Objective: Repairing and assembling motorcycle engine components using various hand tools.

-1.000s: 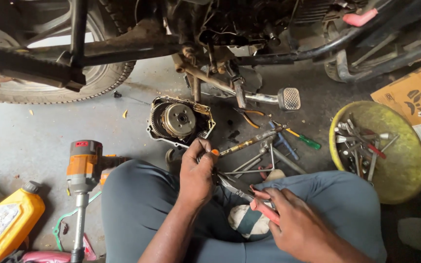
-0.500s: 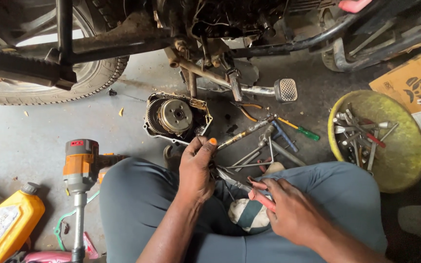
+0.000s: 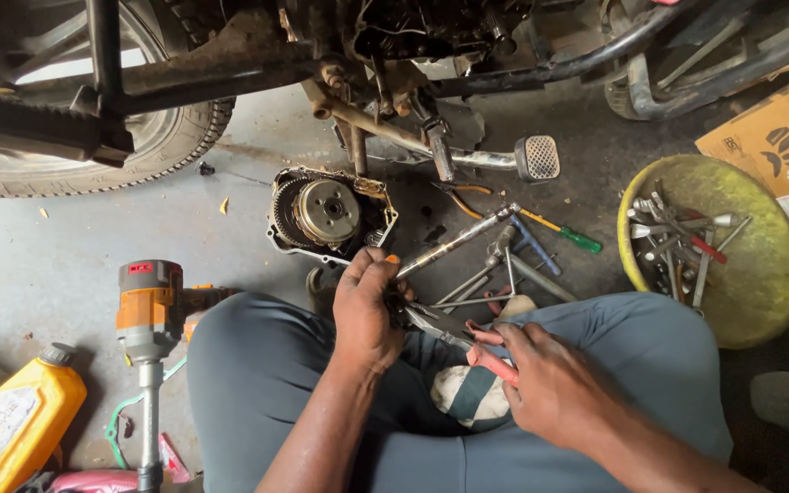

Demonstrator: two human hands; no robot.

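I sit on the floor with my knees in grey trousers. My left hand [image 3: 365,309] is closed around a small dark part with an orange end, held just above my knee. My right hand [image 3: 554,391] grips red-handled pliers [image 3: 468,342], whose metal jaws reach left to the part in my left hand. A white and green rag [image 3: 466,394] lies in my lap under the pliers. Just beyond my left hand, an engine cover with a round clutch [image 3: 329,214] lies on the concrete.
A motorcycle stands ahead, with its rear tyre [image 3: 93,155] at left and a foot pedal [image 3: 537,157]. Wrenches and a green-handled screwdriver [image 3: 579,239] lie on the floor. A yellow bowl [image 3: 760,301] holds tools at right. An orange power driver [image 3: 146,315] and yellow oil bottle [image 3: 13,422] sit at left.
The view has drifted a little. My right hand has edged the pliers toward my left hand, which keeps its hold on the small part.
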